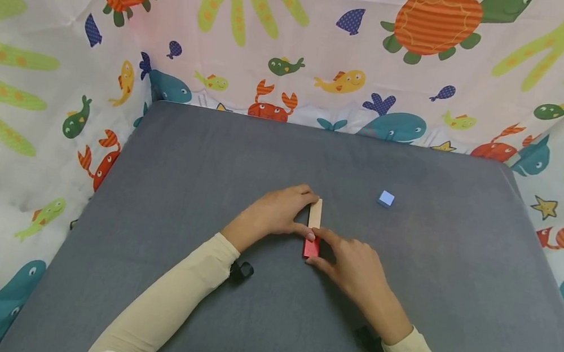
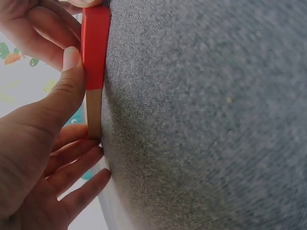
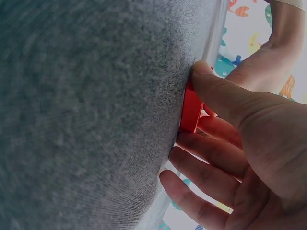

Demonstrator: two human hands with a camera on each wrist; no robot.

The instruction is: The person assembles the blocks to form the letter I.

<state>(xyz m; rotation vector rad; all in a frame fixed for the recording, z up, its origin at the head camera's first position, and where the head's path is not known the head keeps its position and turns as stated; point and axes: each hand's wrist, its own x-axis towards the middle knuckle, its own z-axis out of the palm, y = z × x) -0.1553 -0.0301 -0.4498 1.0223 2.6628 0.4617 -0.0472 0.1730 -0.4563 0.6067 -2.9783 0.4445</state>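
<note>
A red rectangular block (image 1: 311, 249) and a plain wood-coloured block (image 1: 315, 213) lie end to end in one line on the grey surface. My left hand (image 1: 279, 209) spans them: its fingers bend at the far end of the plain block, and its thumb rests on the red one near the joint. From the right, my right hand (image 1: 357, 265) grips the red block, thumb at the near end and index finger near the joint. In the left wrist view the red block (image 2: 95, 45) meets the plain block (image 2: 94, 112) squarely. The right wrist view shows only the red block (image 3: 191, 110).
A small light-blue cube (image 1: 386, 198) sits apart, farther back and to the right. The grey padded table (image 1: 213, 152) ends at a curtain (image 1: 296, 24) printed with sea animals along the back and sides.
</note>
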